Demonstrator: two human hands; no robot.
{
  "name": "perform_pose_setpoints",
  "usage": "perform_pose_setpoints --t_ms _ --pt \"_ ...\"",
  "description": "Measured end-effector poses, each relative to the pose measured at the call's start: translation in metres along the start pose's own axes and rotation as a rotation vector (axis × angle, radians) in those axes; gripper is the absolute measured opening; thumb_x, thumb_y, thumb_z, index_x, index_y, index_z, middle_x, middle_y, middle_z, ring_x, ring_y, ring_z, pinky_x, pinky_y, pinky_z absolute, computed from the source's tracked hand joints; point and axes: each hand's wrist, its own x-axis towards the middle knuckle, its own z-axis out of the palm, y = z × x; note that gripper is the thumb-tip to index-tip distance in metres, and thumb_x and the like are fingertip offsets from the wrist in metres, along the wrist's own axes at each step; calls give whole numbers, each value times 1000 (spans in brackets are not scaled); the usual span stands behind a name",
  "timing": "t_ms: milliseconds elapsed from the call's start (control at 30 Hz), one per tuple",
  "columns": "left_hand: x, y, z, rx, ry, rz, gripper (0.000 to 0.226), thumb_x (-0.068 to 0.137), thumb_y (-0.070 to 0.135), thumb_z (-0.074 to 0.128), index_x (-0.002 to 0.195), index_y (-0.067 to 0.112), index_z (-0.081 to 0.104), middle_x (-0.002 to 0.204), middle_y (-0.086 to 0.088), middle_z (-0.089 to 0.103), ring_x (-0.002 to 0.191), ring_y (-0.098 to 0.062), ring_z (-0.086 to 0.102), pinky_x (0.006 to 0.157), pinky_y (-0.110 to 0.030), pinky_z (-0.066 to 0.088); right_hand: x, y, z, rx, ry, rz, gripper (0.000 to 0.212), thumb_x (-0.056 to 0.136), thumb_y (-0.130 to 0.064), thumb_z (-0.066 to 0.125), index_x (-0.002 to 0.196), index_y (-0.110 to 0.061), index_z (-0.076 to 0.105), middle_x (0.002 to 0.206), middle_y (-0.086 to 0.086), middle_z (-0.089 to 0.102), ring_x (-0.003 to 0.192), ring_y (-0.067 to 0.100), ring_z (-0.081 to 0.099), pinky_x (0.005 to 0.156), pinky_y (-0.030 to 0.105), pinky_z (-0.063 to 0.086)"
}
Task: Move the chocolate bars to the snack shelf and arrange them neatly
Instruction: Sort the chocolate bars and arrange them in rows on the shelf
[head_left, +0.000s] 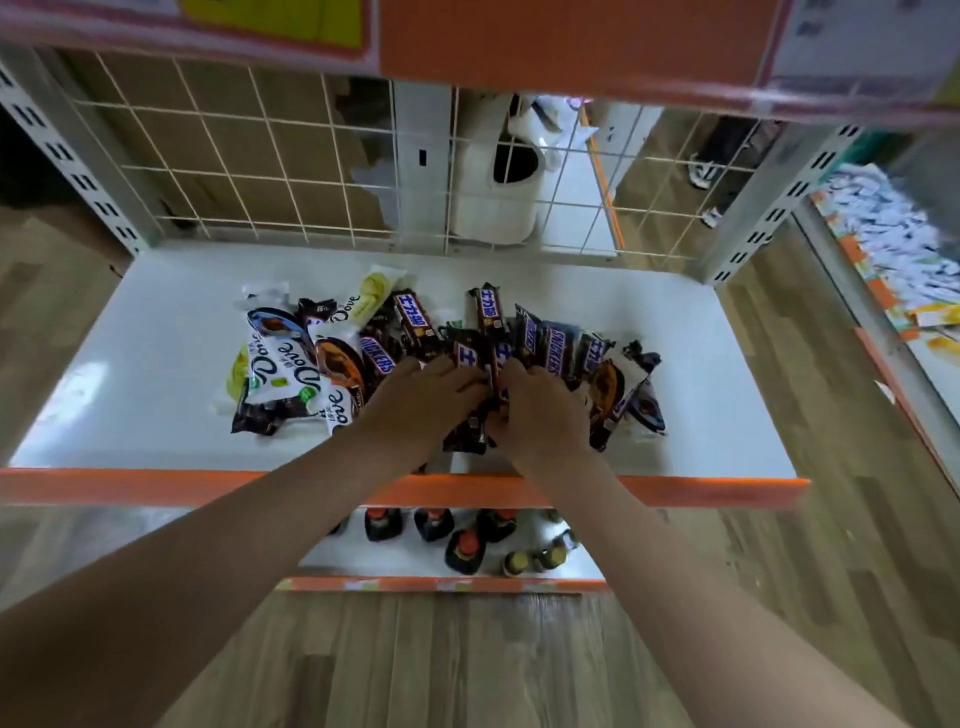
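Observation:
A loose heap of chocolate bars lies on the white shelf (156, 353) with an orange front lip. White Dove bars (283, 366) are piled on the left, dark Snickers bars (553, 348) in the middle and right. Both hands sit in the middle of the heap. My left hand (426, 397) lies over the bars with fingers curled onto a dark Snickers bar (475, 358). My right hand (540, 410) grips the same cluster of dark bars from the right; what lies under the palms is hidden.
A wire grid back panel (260, 171) closes the shelf's rear. An orange shelf (571, 47) hangs close overhead. Below, a lower shelf holds several dark bottles (465, 551). Another rack with packets (893, 244) stands at right. Wood floor lies in front.

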Motion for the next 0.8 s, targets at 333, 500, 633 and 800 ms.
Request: perform_pose_setpoints --t_ms 333,500,633,800 --pt "14 8 -5 30 55 -87 44 91 29 49 132 18 37 137 -2 38 128 -24 32 102 -39 24 7 8 0 -171 -46 111 63 86 -34 61 136 -15 28 130 5 50 124 25 44 103 48 32" --pt "17 -6 3 -30 -53 -109 53 87 25 57 135 19 35 138 1 41 131 -21 33 108 -42 19 13 14 -1 -103 -33 79 46 88 -32 61 126 -14 40 120 3 54 113 23 52 89 40 45" --pt "19 -25 1 -291 -98 -88 34 90 20 52 124 22 53 132 5 48 125 -18 36 106 -44 17 10 17 -8 -9 -32 43 40 89 -40 56 121 -17 50 113 2 56 109 23 51 86 38 47" --pt "17 -31 -6 -287 -1 -65 29 85 33 60 113 23 61 119 7 55 115 -16 42 98 -38 20 -1 19 -15 -27 6 40 41 89 -30 56 128 -24 46 121 -3 53 119 20 45 98 41 36"
